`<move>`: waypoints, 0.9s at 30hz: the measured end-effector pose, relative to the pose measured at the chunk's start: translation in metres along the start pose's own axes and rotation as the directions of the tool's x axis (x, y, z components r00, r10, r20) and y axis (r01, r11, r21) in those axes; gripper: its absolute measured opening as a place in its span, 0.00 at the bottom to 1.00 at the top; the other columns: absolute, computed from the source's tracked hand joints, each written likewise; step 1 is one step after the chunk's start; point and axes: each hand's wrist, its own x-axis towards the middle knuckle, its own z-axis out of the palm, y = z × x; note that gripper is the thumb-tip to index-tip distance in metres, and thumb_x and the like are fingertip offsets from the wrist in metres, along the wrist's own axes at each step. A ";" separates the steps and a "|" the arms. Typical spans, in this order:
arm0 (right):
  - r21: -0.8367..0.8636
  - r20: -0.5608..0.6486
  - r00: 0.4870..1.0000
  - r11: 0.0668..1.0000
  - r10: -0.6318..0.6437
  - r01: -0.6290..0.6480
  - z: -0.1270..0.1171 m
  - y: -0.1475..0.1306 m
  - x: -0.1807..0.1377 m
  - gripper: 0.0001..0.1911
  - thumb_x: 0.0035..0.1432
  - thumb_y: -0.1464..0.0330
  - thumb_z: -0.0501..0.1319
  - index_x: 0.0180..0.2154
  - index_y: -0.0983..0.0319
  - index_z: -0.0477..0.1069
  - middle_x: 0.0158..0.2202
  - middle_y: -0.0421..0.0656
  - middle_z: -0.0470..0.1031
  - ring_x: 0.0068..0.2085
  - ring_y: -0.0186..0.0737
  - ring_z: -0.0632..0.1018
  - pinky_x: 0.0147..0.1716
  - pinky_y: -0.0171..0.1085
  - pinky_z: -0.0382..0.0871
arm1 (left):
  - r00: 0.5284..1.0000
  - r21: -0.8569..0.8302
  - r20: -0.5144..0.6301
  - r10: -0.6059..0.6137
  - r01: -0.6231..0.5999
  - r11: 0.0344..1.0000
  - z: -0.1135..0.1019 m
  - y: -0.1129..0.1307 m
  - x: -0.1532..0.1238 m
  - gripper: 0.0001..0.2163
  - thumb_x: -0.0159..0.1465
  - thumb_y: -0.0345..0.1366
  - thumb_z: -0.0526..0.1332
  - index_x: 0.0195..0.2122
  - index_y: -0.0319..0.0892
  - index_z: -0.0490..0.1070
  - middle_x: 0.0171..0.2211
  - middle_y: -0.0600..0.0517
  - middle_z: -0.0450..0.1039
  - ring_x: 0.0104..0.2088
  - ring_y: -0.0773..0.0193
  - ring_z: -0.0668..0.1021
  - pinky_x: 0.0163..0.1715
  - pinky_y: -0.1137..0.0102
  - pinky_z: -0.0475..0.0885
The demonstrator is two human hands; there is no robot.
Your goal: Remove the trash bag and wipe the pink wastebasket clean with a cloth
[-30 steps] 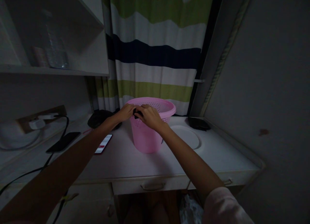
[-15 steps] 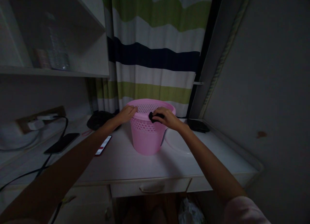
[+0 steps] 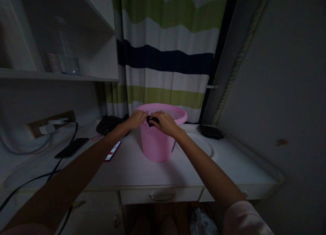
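A pink plastic basket with a band of holes below its rim stands upright on the white desk. My left hand grips its rim at the left, fingers hooked over the edge. Pinched in my right hand is a small, dark, crumpled black cloth, pressed against the front of the rim close to my left fingers. The basket's inside is mostly hidden from this angle.
Left of the basket lie a lit phone, a dark phone with cables and a black bag. A round white lid-like disc and a black pouch lie to the right. A striped curtain hangs behind.
My right hand has slid the black cloth leftward along the front of the rim, nearer my left hand. My left hand keeps its hold. The view has shifted slightly.
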 end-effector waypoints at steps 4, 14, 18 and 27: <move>-0.067 -0.007 0.998 0.996 0.060 -0.061 0.011 -0.011 0.010 0.10 0.57 0.68 0.54 0.40 0.63 0.68 0.37 0.47 0.72 0.40 0.38 0.71 0.41 0.37 0.60 | 1.000 -0.043 0.013 0.003 -0.003 0.999 0.003 -0.010 -0.001 0.13 0.59 0.33 0.45 0.25 0.39 0.66 0.25 0.50 0.70 0.28 0.65 0.71 0.35 0.69 0.66; 0.056 0.013 1.000 0.998 -0.001 0.000 0.000 0.003 0.000 0.09 0.56 0.67 0.55 0.38 0.63 0.69 0.35 0.44 0.73 0.38 0.36 0.71 0.39 0.34 0.60 | 0.999 -0.069 0.034 -0.033 0.036 0.997 -0.005 0.003 0.000 0.18 0.62 0.37 0.41 0.24 0.38 0.66 0.24 0.49 0.70 0.29 0.64 0.71 0.36 0.68 0.66; 0.231 0.020 0.999 0.972 -0.048 0.042 -0.015 0.025 -0.015 0.07 0.55 0.67 0.56 0.35 0.63 0.69 0.34 0.42 0.73 0.37 0.35 0.72 0.38 0.33 0.61 | 0.997 -0.063 0.015 -0.072 0.073 0.995 -0.005 0.006 0.000 0.21 0.62 0.40 0.38 0.23 0.38 0.65 0.23 0.48 0.70 0.27 0.64 0.71 0.35 0.68 0.66; 0.279 0.027 0.998 0.959 -0.054 0.044 -0.023 0.036 -0.021 0.06 0.55 0.68 0.56 0.32 0.64 0.69 0.32 0.41 0.72 0.35 0.35 0.71 0.36 0.33 0.61 | 0.999 0.024 0.014 -0.029 0.029 0.999 -0.001 0.004 0.000 0.20 0.62 0.38 0.37 0.27 0.38 0.65 0.26 0.46 0.71 0.31 0.62 0.73 0.36 0.66 0.66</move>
